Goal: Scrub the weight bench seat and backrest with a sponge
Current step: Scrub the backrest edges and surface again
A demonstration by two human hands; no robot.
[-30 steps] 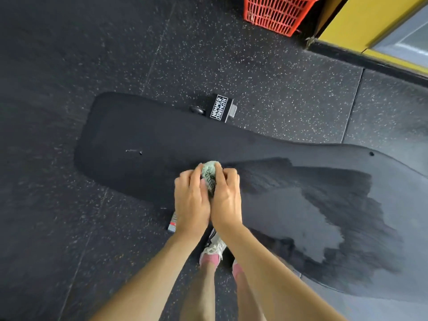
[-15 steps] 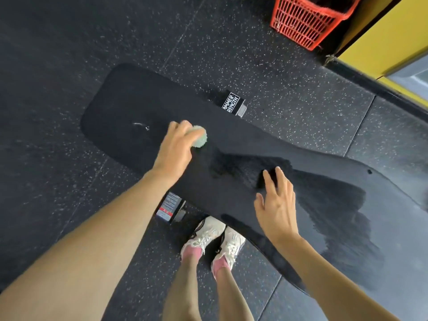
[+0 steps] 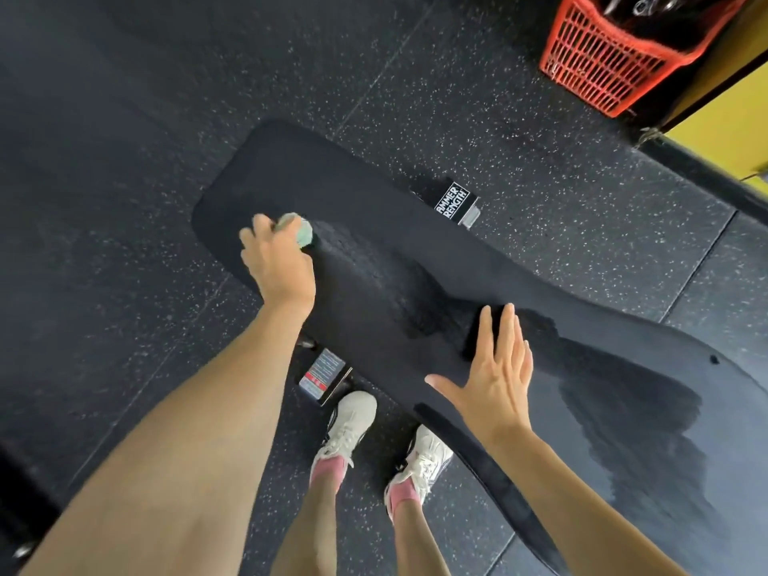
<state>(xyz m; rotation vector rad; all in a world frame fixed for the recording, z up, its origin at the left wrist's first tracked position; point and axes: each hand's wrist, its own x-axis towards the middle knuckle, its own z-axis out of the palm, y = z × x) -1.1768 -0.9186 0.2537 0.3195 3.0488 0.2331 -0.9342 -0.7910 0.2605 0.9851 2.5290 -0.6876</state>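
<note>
Left of centre our left grip (image 3: 278, 264) curls round the green sponge (image 3: 300, 234) on the weight bench pad (image 3: 365, 209), our right grip (image 3: 494, 380) spread flat and empty-handed over it.

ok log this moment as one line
left hand: grips sponge on bench pad | right hand: open, over pad | wet area: middle to right end

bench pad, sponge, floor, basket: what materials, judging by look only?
The bench pad looks like matte black vinyl or similar upholstery; wiping leaves darker wet streaks on its surface. The sponge is pale green, probably soft foam, but it is too blurred to show texture. The floor looks like black speckled rubber tile with visible seams. The basket is red moulded plastic lattice.
</note>
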